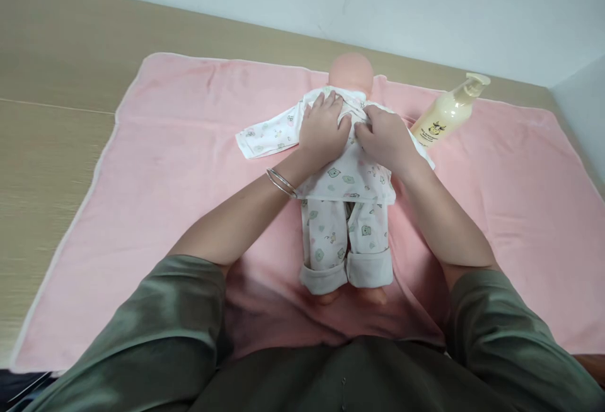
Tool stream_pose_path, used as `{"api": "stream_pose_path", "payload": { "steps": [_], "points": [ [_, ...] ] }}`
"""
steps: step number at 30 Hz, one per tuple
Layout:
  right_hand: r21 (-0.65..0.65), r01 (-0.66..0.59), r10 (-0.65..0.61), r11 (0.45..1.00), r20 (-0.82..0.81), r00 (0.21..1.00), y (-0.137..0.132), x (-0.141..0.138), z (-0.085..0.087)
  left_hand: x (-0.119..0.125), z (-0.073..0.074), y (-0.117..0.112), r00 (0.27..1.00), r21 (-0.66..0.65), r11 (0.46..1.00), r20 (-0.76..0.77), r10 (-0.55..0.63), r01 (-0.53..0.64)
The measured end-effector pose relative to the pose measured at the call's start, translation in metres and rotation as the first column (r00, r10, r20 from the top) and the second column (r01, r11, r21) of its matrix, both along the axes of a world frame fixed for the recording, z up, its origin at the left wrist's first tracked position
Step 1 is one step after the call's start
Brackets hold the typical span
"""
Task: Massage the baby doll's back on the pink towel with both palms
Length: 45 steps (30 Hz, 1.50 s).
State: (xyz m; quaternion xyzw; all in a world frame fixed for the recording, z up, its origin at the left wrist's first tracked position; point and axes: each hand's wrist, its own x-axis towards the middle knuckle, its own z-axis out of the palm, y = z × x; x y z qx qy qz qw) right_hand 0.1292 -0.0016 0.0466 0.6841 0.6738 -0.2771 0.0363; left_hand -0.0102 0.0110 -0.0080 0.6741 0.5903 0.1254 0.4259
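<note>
1. Plainly central: a doll (350,72), laid on a pink blanket (189,166), head toward the wall (425,9), feet (375,297) toward the person.
2. Doll wears a white shirt (350,182), small green and pinkish prints, and matching trousers (326,232). Trouser ends turned up in wide plain cuffs (369,269); feet poke out below them. Shirt hem overlaps the tops of the trousers.
3. Left hand (326,131): palm down on the upper front of the shirt, fingers extended toward the collar, thumb out to the side. Grip loose and unclosed, resting on the cloth.
4. Right hand (385,138): on the other side of the shirt front, fingers bent, thumb and forefinger pointing in toward the left hand. Whether the grip has cloth pinched, cannot tell. Hands close together, thumbs near each other but apart.
5. One shirt sleeve (271,136) stretches out flat on the left over the blanket. The other runs partly behind the right wrist, its end showing just beyond.
6. Pump bottle (444,113), pale yellow with a dark cartoon print, on the blanket right of the doll, near the right forearm. Upright or tilted, cannot tell.
7. Two thin bangles (281,183) at the left wrist. Dark green sleeves (165,324) end near both elbows.
8. Blanket, pale-edged, spread over a tan table (57,65); bare strips show at left and along the wall.
</note>
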Motion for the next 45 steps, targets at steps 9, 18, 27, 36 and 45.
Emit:
{"api": "stream_pose_path", "payload": {
  "steps": [9,18,27,36,45],
  "points": [
    [0.098,-0.030,0.035,0.995,-0.054,0.998,0.001,0.008,-0.033,0.004,-0.003,-0.007,1.000,0.035,0.999,0.014,0.019,-0.020],
    [0.110,-0.013,0.019,0.994,-0.057,0.998,-0.002,0.010,-0.040,0.007,0.003,-0.011,0.998,0.009,0.999,0.049,0.041,-0.042],
    [0.143,0.010,0.001,0.990,-0.077,0.997,-0.005,0.010,-0.043,0.011,0.010,-0.023,0.994,0.027,0.997,0.086,0.066,-0.068],
    [0.142,-0.044,0.056,0.989,-0.081,0.995,-0.001,0.020,-0.042,0.004,0.002,-0.014,0.996,0.045,0.998,0.084,0.033,-0.036],
    [0.244,0.009,0.006,0.970,-0.061,0.998,-0.005,0.008,-0.025,0.001,-0.005,-0.014,0.995,0.098,0.993,0.076,0.059,-0.067]
  ]
}}
